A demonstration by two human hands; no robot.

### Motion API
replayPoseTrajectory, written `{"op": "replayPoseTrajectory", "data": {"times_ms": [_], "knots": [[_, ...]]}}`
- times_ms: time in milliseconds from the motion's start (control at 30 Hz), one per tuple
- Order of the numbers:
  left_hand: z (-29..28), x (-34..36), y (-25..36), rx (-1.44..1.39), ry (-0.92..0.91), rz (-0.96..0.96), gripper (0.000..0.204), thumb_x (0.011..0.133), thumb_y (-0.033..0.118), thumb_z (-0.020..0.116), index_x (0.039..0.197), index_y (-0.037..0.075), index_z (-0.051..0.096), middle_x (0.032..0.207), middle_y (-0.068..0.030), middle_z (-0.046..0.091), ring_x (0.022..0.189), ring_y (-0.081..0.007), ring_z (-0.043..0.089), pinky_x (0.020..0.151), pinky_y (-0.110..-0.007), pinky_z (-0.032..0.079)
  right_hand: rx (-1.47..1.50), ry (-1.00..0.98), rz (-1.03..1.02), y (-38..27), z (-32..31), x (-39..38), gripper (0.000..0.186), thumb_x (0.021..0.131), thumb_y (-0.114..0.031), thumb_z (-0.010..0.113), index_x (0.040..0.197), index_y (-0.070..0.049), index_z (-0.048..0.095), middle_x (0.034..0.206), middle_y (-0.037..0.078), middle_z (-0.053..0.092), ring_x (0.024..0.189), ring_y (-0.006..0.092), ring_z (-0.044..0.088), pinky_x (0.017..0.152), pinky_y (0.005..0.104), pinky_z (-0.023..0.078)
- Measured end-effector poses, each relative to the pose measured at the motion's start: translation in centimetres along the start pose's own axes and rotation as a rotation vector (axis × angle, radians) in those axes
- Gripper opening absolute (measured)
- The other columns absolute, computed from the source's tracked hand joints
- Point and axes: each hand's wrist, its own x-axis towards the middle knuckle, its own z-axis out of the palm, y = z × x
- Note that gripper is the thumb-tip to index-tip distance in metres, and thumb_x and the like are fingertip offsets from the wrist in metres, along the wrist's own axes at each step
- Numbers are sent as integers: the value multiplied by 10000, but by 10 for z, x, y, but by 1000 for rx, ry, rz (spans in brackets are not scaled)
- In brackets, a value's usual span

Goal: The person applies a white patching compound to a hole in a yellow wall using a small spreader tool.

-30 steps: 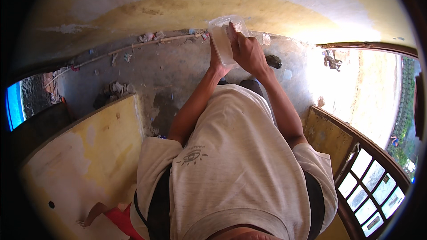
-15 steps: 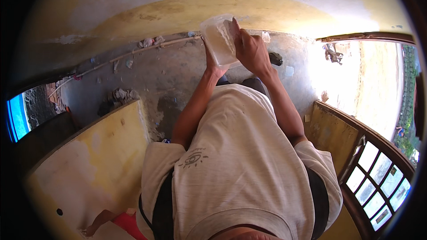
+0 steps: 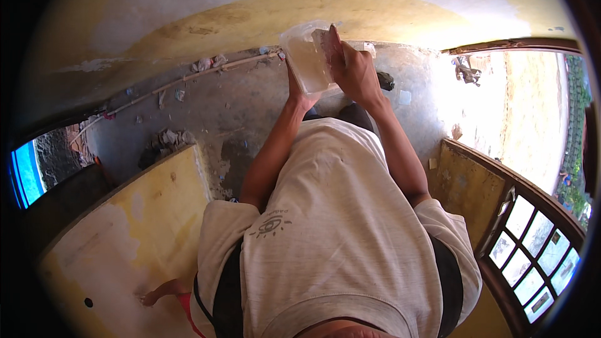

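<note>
My left hand [image 3: 298, 88] grips a clear rectangular plastic tub [image 3: 298, 56] with a pale, creamy substance inside, holding it out above the floor. My right hand [image 3: 356, 73] is closed on a flat scraper [image 3: 321, 42] with a reddish handle; its blade is inside the tub, near the right side. The fingers of my left hand are partly hidden behind the tub.
Yellow patchy wall [image 3: 250, 19] ahead, a pole [image 3: 184, 79] and debris along its foot. Low partition [image 3: 125, 206] at left, another person's arm [image 3: 166, 289] beside it. Dark lump [image 3: 385, 81] on the concrete floor [image 3: 238, 112]; open doorway and paned door [image 3: 529, 235] at right.
The tub and both hands have shifted slightly leftward in view. The scraper's reddish handle shows more now. The other person's arm has moved, with less red clothing showing.
</note>
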Motion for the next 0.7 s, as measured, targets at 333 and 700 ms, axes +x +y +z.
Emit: {"op": "replayPoseTrajectory", "data": {"times_ms": [333, 700], "knots": [[25, 29, -27, 22, 6, 10, 610, 1036, 597, 357, 1503, 213, 434, 1475, -19, 524, 1337, -222, 521, 1118, -457, 429, 61, -44, -36, 35, -30, 20, 180, 909, -104, 597, 919, 74, 620, 666, 292, 614, 641, 473, 639, 603, 523, 518], [76, 59, -58, 9, 115, 81, 591, 1050, 586, 361, 1530, 242, 383, 1491, 9, 499, 1338, -200, 516, 1095, -441, 441, 28, -86, -169, 52, -55, 37, 128, 881, -79, 603, 867, 47, 598, 650, 293, 611, 613, 468, 639, 592, 533, 525]]}}
